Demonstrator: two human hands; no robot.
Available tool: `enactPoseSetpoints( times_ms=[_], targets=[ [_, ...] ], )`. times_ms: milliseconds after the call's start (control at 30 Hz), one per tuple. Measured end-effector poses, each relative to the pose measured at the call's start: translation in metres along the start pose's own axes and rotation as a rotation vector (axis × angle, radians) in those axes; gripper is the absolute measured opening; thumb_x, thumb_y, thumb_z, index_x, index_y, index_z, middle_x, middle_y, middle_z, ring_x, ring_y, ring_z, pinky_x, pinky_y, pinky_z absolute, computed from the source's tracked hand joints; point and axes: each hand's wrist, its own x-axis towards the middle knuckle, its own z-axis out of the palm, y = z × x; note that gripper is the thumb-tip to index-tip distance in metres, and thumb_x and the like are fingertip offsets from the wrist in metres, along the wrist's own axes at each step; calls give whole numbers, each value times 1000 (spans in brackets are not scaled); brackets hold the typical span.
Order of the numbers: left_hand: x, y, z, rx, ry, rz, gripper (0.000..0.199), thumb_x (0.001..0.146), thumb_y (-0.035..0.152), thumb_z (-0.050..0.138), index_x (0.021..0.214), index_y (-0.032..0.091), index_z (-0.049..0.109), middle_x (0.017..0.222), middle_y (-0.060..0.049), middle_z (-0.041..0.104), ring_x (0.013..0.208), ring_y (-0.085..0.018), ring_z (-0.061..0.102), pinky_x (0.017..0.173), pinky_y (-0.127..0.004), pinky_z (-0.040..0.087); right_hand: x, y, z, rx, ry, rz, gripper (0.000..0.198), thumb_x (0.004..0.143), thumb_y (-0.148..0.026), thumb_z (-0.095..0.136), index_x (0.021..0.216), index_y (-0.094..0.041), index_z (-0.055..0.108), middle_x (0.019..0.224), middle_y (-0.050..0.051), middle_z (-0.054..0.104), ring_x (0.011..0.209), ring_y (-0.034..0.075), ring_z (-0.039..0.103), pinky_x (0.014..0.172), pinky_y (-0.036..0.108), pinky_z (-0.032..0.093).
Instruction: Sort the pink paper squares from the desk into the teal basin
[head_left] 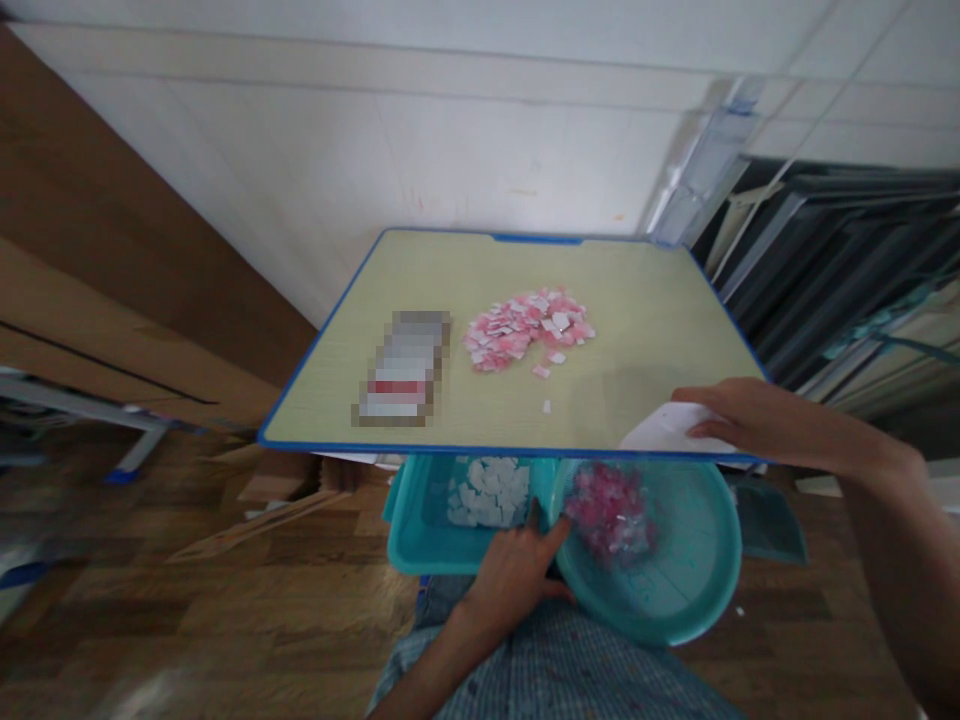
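My right hand (pixel 724 415) pinches a white sheet, perhaps paper or thin card (pixel 664 430), over the front right edge of a pale yellow table with a blue rim (pixel 637 300). On the tabletop lies a loose pile of small pink and white pieces (pixel 517 330), with a few strays in front of it. Below the table edge, my left hand (pixel 521 570) grips the left rim of a round turquoise basin (pixel 690 590). Inside the basin is a heap of bright pink pieces (pixel 611 510). Left of it, a rectangular turquoise tub (pixel 427 560) contains white pieces (pixel 491 490).
A blurred-out, phone-shaped object (pixel 405 368) lies on the table's left part. A white wall (pixel 480 150) rises behind. Cardboard (pixel 150 270) stands at left, dark stacked panels (pixel 832 240) at right. A clear plastic container (pixel 705 165) is at the back right corner.
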Motion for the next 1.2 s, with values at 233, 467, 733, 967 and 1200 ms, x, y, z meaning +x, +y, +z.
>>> enactPoseSetpoints(
  times_ms=[233, 467, 733, 967, 1200],
  targets=[
    [2, -2, 4, 11, 11, 23, 80, 71, 53, 74, 137, 28, 37, 138, -18, 43, 101, -33, 61, 81, -41, 49, -2, 1, -9, 72, -64, -16, 36, 88, -34, 43, 116, -21, 62, 102, 10, 69, 94, 27, 63, 79, 37, 46],
    [3, -3, 8, 0, 43, 38, 84, 65, 53, 78, 136, 27, 40, 138, -20, 42, 101, -35, 60, 81, -42, 50, 21, -21, -18, -16, 29, -80, 29, 92, -31, 37, 106, -21, 61, 91, 7, 69, 87, 24, 63, 73, 33, 43],
    [3, -2, 9, -4, 16, 41, 86, 66, 55, 77, 137, 27, 39, 139, -21, 41, 98, -36, 61, 79, -43, 50, 56, -60, -18, -258, 158, -173, 21, 91, -17, 42, 100, -21, 60, 88, 5, 69, 85, 22, 63, 69, 31, 36],
    [3, -3, 8, -14, -34, 30, 84, 70, 54, 75, 140, 30, 35, 141, -20, 38, 102, -35, 60, 81, -42, 49, 75, -88, -7, -273, 174, -245, 26, 92, -14, 41, 108, -21, 60, 87, 3, 70, 79, 17, 63, 63, 29, 35],
    [2, -1, 7, -11, -6, 31, 87, 67, 56, 76, 139, 30, 36, 140, -22, 40, 97, -36, 62, 78, -44, 51, 81, -69, -12, -462, 309, -65, 39, 86, -8, 41, 118, -23, 58, 101, 7, 71, 87, 22, 65, 57, 29, 35]
  ],
)
